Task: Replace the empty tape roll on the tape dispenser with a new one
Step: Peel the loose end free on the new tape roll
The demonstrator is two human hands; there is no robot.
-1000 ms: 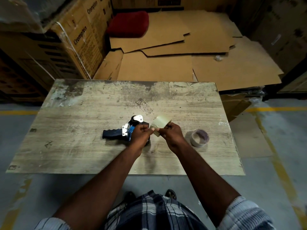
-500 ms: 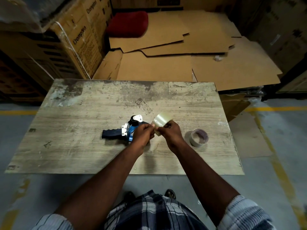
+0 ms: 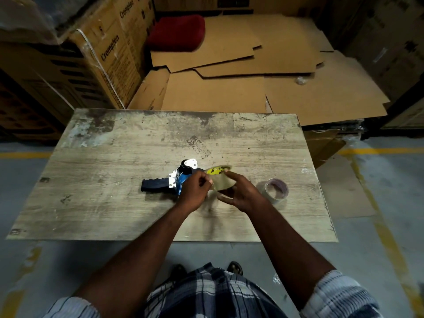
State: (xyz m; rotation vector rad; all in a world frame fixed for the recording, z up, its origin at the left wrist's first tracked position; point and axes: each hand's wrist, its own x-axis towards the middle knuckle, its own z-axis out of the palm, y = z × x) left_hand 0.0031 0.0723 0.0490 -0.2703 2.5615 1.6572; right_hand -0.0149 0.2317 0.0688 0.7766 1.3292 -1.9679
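Evidently hunting the tape's loose end, both hands are working the new tape roll (image 3: 219, 180) just above the table's (image 3: 96, 203) middle: the right hand (image 3: 241, 193) is cupping it in spread fingers while the left hand (image 3: 195, 191) is pinching at its rim. Just behind the left hand, the blue tape dispenser (image 3: 174, 182) is lying on its side, and the emptied core (image 3: 276, 188) is sitting toward the table's right edge.

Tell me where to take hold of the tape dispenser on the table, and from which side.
Grip the tape dispenser by its black ridged handle, which sticks out to the left, flat on the table and clear of other things. Come from the left and above. The blue and white head end is crowded: the left hand works just beside it, at the new tape roll held by the right hand.
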